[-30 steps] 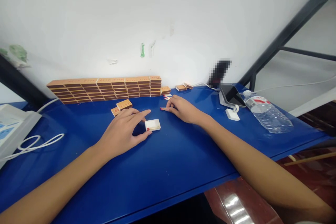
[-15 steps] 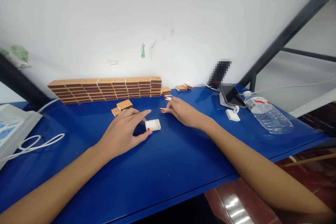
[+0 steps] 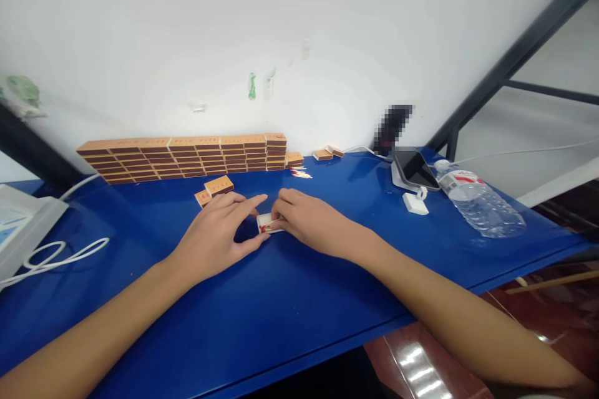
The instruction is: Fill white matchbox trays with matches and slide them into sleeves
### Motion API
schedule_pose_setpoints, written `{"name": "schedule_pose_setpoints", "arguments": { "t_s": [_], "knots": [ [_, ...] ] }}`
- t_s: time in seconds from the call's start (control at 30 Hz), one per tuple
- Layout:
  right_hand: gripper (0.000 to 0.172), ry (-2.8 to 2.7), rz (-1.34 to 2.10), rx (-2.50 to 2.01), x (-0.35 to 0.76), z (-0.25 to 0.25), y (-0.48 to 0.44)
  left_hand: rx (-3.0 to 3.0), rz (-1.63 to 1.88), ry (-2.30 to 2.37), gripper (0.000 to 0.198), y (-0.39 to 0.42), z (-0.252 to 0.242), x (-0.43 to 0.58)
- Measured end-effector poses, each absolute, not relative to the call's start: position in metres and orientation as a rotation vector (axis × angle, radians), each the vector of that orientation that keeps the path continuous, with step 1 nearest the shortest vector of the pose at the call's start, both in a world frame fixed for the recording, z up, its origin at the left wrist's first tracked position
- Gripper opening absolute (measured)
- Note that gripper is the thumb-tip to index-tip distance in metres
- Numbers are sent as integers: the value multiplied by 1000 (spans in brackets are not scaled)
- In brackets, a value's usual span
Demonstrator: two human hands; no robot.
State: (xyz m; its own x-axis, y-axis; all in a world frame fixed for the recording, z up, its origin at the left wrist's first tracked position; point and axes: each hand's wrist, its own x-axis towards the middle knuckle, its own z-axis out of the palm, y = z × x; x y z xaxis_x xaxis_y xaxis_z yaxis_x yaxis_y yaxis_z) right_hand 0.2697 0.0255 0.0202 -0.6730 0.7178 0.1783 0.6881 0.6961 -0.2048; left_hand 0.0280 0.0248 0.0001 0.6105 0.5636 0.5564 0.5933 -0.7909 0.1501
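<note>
A small white matchbox tray (image 3: 264, 219) with red-tipped matches in it lies on the blue table. My left hand (image 3: 215, 230) grips its left end, the thumb at the near corner and a finger at the far one, while the index finger is stretched out above. My right hand (image 3: 311, 221) is closed in a pinch over the tray's right part, with matches between its fingertips; their number is hidden. Several loose matches (image 3: 300, 173) lie beyond the right hand. Two orange matchboxes (image 3: 219, 186) sit just behind the left hand.
A long stack of matchboxes (image 3: 182, 157) stands along the wall, with further boxes (image 3: 322, 154) to its right. A phone (image 3: 415, 169), a white block (image 3: 415, 203) and a plastic bottle (image 3: 482, 199) are at right. White cable (image 3: 70, 252) and a device (image 3: 23, 224) lie left.
My right hand has moved left and nearer, bringing its matches from the loose pile to the tray. My left hand keeps its hold on the tray. The view has shifted slightly.
</note>
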Motion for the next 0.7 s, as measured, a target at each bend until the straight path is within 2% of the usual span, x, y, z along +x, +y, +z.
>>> {"name": "schedule_pose_setpoints", "arguments": {
  "t_s": [0.2,0.33,0.57,0.7],
  "knots": [
    [2,-2564,359,-1174,288,29,31,-2794,-901,-999,57,25,1,27],
    [5,-2558,407,-1156,284,25,31,-2797,-908,-1004,57,25,0,27],
    [5,-2528,406,-1122,279,24,31,-2782,-913,-983,56,24,1,27],
    [5,-2328,227,-1239,302,24,52,-2781,-911,-973,56,24,0,27]
  ]
}}
